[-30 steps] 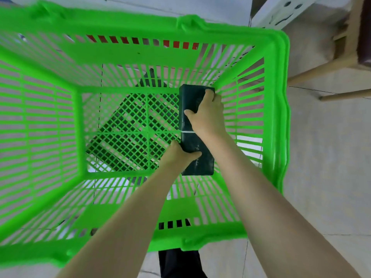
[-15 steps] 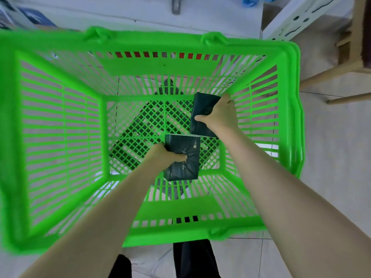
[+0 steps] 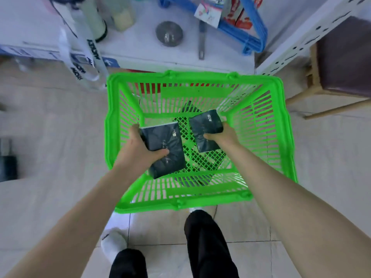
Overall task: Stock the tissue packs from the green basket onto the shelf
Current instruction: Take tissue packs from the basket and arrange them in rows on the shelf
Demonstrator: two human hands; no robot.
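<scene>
The green basket stands on the tiled floor below me. My left hand grips a dark tissue pack over the basket's left half, thumb across its face. My right hand grips a second dark tissue pack over the basket's middle, a little farther from me. Both packs are held above the basket floor, apart from each other. No other pack shows through the mesh bottom. The white shelf runs along the top of the view, just beyond the basket's far rim.
On the shelf lie a round metal lid, pale bottles, a blue hanger bundle and white printed straps. A white perforated upright and a wooden stool stand at right. My legs and a white shoe are below.
Both hands have lifted the two packs off the basket floor and drawn them apart. The view has pulled back and up, so the basket looks smaller and the shelf has come into sight.
</scene>
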